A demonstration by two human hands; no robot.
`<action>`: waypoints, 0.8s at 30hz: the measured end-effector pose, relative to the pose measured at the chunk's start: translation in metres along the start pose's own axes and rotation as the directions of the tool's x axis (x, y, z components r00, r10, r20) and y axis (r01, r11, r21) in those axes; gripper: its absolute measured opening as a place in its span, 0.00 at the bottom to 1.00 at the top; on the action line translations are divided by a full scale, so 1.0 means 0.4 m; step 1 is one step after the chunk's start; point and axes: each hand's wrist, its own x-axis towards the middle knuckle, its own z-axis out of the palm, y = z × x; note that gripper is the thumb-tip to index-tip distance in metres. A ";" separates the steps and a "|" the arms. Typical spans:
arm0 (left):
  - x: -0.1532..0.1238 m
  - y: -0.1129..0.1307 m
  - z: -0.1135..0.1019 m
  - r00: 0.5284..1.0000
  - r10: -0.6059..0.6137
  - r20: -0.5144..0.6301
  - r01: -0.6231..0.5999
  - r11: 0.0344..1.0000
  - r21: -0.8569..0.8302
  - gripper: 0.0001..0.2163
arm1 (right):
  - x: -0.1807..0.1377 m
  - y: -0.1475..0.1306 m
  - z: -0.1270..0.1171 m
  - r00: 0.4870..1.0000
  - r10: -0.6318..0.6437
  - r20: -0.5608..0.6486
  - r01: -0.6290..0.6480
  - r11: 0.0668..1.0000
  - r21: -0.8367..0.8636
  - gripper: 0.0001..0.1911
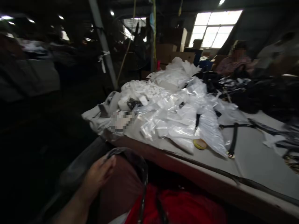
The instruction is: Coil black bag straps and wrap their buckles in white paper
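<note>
My left hand [99, 175] is low at the left, below the table's near edge. Its thumb presses on a glossy black strap [140, 168] that arcs to the right and then hangs down over a maroon cloth [121, 189] and red fabric [184, 208] in my lap. The other fingers are mostly hidden, but the hand looks closed round the strap. My right hand is out of view.
The grey-topped table [252, 158] holds a heap of clear plastic bags [177, 115] and white packets [140, 90]. A black belt with a buckle [233, 140] and a small yellow roll [200, 143] lie on it, with dark goods [263, 96] at the right. Another person [235, 60] sits at the far side.
</note>
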 end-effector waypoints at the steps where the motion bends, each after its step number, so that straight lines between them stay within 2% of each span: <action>1: -0.011 -0.007 0.011 0.999 0.044 0.008 -0.044 0.999 0.023 0.20 | 0.033 0.009 0.030 0.997 -0.044 0.060 0.041 0.998 0.051 0.12; 3: -0.025 -0.019 0.041 0.970 0.181 0.161 -0.197 0.977 0.084 0.20 | 0.086 0.050 0.080 0.984 -0.051 0.169 0.032 0.993 0.112 0.11; 5: -0.028 -0.028 0.067 0.916 0.253 0.310 -0.314 0.936 0.162 0.19 | 0.117 0.113 0.115 0.959 0.098 0.266 -0.113 0.993 0.044 0.12; 6: -0.028 -0.033 0.075 0.893 0.256 0.371 -0.341 0.922 0.184 0.18 | 0.122 0.148 0.126 0.928 0.233 0.292 -0.222 0.973 -0.071 0.10; 8: -0.032 -0.042 0.083 0.852 0.213 0.478 -0.340 0.920 0.197 0.18 | 0.114 0.202 0.129 0.890 0.330 0.316 -0.288 0.942 -0.174 0.07; 9: -0.035 -0.047 0.087 0.829 0.183 0.529 -0.331 0.922 0.200 0.17 | 0.104 0.214 0.120 0.887 0.342 0.311 -0.292 0.936 -0.197 0.08; 11: -0.043 -0.053 0.098 0.763 0.122 0.634 -0.328 0.919 0.217 0.16 | 0.085 0.201 0.085 0.933 0.296 0.203 -0.263 0.949 -0.173 0.16; 14: -0.047 -0.057 0.129 0.618 0.031 0.785 -0.363 0.898 0.250 0.15 | 0.086 0.121 0.018 0.991 0.128 -0.023 -0.130 0.987 -0.099 0.25; 15: -0.045 -0.057 0.141 0.565 0.006 0.825 -0.371 0.895 0.248 0.14 | 0.095 0.095 0.002 0.996 0.082 -0.019 -0.084 0.994 -0.070 0.25; 17: -0.040 -0.061 0.160 0.490 -0.019 0.872 -0.394 0.887 0.240 0.13 | 0.112 0.066 -0.017 0.983 0.074 0.170 -0.079 0.997 0.024 0.20; 19: -0.030 -0.071 0.165 0.483 -0.018 0.875 -0.432 0.865 0.257 0.10 | 0.118 0.070 -0.018 0.905 0.146 0.400 -0.214 0.968 0.132 0.13; 20: -0.025 -0.077 0.162 0.500 -0.017 0.866 -0.445 0.852 0.274 0.07 | 0.116 0.080 -0.015 0.860 0.186 0.474 -0.301 0.937 0.178 0.15; 22: -0.014 -0.091 0.147 0.529 -0.015 0.848 -0.441 0.850 0.289 0.05 | 0.107 0.105 -0.009 0.809 0.251 0.532 -0.440 0.858 0.265 0.20; 24: -0.007 -0.100 0.130 0.524 -0.012 0.851 -0.377 0.894 0.244 0.07 | 0.096 0.125 -0.006 0.797 0.289 0.530 -0.516 0.783 0.348 0.21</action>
